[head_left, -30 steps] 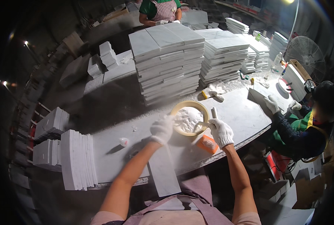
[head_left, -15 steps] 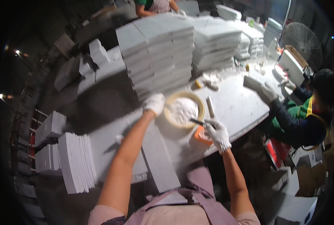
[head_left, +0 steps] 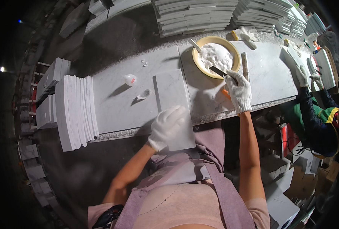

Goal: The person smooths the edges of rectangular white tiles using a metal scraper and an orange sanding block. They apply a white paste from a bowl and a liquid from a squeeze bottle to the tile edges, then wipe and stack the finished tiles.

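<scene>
My left hand point(head_left: 169, 128), in a white knit glove, is over the near part of a narrow pale stone tile point(head_left: 172, 89); motion blurs its fingers. The tile juts past the table's near edge. My right hand point(head_left: 239, 91), also gloved, is shut on a putty knife point(head_left: 217, 71) with a dark blade, which reaches over the near rim of a yellow bowl point(head_left: 237, 57). White powder or paste point(head_left: 216, 57) fills much of the bowl, and a light-coloured scraper point(head_left: 195, 45) leans at its left rim. An orange container point(head_left: 226, 93) is mostly hidden behind my right hand.
A small white bottle point(head_left: 130, 80) and a small whitish piece point(head_left: 142, 95) lie left of the tile. Stone slabs stand at the left point(head_left: 76, 110); tile stacks point(head_left: 196, 15) rise behind. Gloves point(head_left: 247, 36) lie past the bowl. A co-worker's gloved hand point(head_left: 301, 75) is at right.
My left hand has come from beside the bowl back toward me, onto the tile. My right hand keeps the putty knife near the bowl. The view has tipped down.
</scene>
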